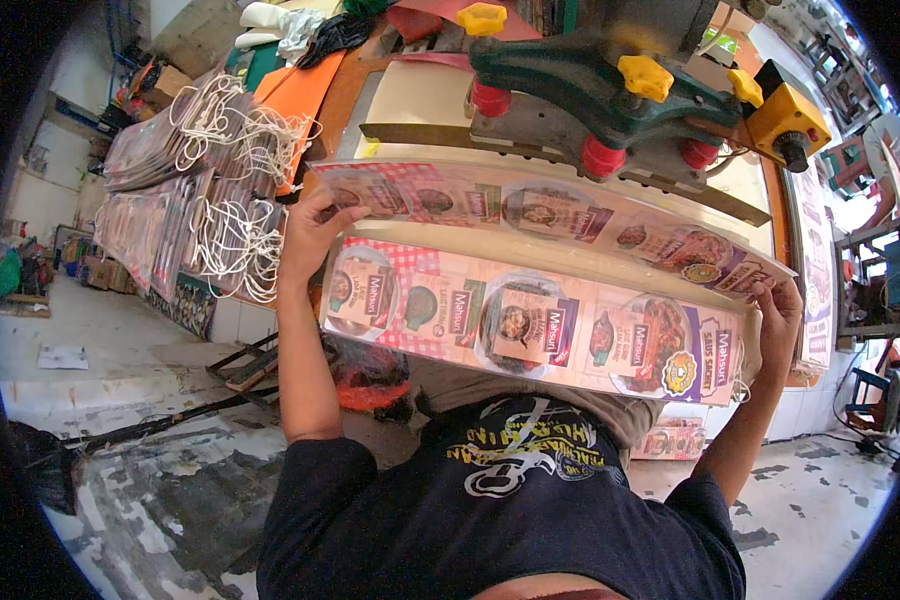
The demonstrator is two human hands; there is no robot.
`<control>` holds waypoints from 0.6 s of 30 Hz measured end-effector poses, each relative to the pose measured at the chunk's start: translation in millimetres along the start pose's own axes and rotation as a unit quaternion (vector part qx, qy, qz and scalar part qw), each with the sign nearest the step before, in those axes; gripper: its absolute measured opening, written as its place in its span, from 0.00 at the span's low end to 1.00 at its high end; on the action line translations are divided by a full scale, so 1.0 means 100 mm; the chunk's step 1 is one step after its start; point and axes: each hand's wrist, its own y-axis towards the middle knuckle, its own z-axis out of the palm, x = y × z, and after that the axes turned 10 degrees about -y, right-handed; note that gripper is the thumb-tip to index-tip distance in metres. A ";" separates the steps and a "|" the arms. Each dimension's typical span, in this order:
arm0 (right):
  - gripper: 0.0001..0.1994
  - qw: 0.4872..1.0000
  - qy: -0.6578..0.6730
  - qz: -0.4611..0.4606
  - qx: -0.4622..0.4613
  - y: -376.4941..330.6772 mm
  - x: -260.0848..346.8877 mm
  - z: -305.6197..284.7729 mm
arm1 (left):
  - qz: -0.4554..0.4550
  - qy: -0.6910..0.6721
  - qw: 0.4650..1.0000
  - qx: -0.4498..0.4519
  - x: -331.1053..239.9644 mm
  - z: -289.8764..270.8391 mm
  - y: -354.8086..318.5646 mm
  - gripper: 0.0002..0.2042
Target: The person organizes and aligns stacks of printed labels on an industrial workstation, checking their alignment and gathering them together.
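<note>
A long, glossy printed panel (560,212) with food pictures and a red checked corner stands tilted across the bench in front of me. My left hand (315,230) pinches its left end between thumb and fingers. At the right end, my right hand (776,305) grips it the same way. Nearer to my body lies a matching printed panel (435,312), pink with pictures of dishes, with a narrow cream strip between the two. Whether both are parts of one folded piece, I cannot tell.
Just beyond the panels is a green press machine (560,75) with yellow knobs, red cylinders and a long metal bar (690,190). A yellow control box (788,118) sits to its right. At left are stacked printed bags (155,220) with white cord loops (235,240).
</note>
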 end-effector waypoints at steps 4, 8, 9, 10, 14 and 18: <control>0.09 1.000 -0.019 -0.017 0.007 0.03 0.07 0.04 | 0.021 -0.075 0.997 0.005 -0.02 0.05 -0.03 0.09; 0.10 1.000 0.003 -0.007 0.005 0.02 0.15 0.07 | 0.005 -0.068 0.998 -0.002 0.07 0.05 0.06 0.10; 0.11 1.000 -0.008 -0.005 0.004 0.01 0.16 0.06 | 0.000 -0.051 0.999 0.013 0.13 0.01 0.09 0.09; 0.11 1.000 -0.025 0.001 0.004 0.02 0.16 0.06 | 0.007 -0.060 0.998 0.016 0.12 0.03 0.09 0.09; 0.12 1.000 0.011 0.010 0.018 0.07 0.19 0.10 | 0.015 -0.055 0.998 0.006 0.20 -0.05 0.03 0.10; 0.16 0.998 0.010 0.048 0.026 0.07 0.30 0.05 | 0.013 -0.084 0.996 -0.024 0.20 -0.04 0.07 0.13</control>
